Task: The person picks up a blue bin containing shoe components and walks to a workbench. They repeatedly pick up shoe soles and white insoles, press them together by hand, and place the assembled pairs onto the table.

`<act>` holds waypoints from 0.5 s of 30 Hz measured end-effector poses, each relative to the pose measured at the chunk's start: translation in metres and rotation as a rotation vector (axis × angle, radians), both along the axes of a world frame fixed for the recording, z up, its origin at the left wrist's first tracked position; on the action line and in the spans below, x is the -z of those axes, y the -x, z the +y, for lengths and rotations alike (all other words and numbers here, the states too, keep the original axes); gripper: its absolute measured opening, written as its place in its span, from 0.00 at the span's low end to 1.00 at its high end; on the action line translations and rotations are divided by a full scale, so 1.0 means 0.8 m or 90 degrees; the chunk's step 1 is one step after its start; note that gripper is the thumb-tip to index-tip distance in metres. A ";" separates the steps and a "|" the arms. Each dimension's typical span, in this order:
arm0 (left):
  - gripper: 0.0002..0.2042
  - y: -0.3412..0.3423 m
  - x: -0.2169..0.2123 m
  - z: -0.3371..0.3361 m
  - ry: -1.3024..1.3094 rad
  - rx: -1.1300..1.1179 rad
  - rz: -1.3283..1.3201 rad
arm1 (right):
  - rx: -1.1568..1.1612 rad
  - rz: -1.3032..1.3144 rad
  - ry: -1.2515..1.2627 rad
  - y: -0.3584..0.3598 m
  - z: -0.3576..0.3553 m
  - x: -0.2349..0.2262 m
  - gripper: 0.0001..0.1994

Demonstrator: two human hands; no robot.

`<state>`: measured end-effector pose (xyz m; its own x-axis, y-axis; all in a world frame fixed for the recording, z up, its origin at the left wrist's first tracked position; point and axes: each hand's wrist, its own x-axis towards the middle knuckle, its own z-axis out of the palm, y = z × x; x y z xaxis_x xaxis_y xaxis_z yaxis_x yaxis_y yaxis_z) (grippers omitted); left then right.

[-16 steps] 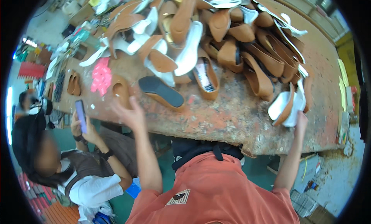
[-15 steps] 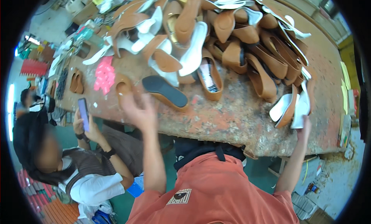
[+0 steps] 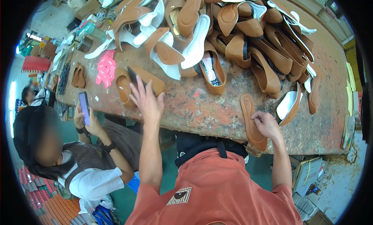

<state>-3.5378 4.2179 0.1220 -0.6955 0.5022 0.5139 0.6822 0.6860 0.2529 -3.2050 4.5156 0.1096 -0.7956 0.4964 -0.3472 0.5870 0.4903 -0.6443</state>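
Observation:
My left hand [image 3: 148, 100] is open, fingers spread, at the front of a brown shoe [image 3: 153, 79] that lies on its side with part of its dark sole showing. Whether the fingertips touch the shoe I cannot tell. Beside it stands another brown shoe [image 3: 123, 87], opening up. In my right hand [image 3: 268, 126] is a brown insole [image 3: 248, 108], held with fingers closed on its edge above the table's front edge. Close by to the right lies a curled insole [image 3: 289, 104], white on one face and brown on the other.
Brown shoes [image 3: 268, 65] and white-backed insoles [image 3: 198, 38] are heaped across the back of the worn table [image 3: 186, 120]. Pink tags [image 3: 105, 69] and a small pair of shoes [image 3: 77, 75] lie at the left. A seated person with a phone [image 3: 84, 106] is close on my left.
My right hand has come left and nearer with a brown insole, its brown face now up. The dark-soled shoe has shifted left and turned onto its side by my left hand.

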 end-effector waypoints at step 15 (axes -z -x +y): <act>0.28 -0.214 0.004 0.322 -0.233 0.429 -0.660 | 0.332 0.175 -0.125 -0.050 -0.084 -0.039 0.22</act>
<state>-3.3663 4.4757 0.1190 -0.5167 0.8532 0.0712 0.2382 0.0633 0.9692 -3.1651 4.4486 0.1409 -0.4782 0.8778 -0.0264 0.6070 0.3086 -0.7324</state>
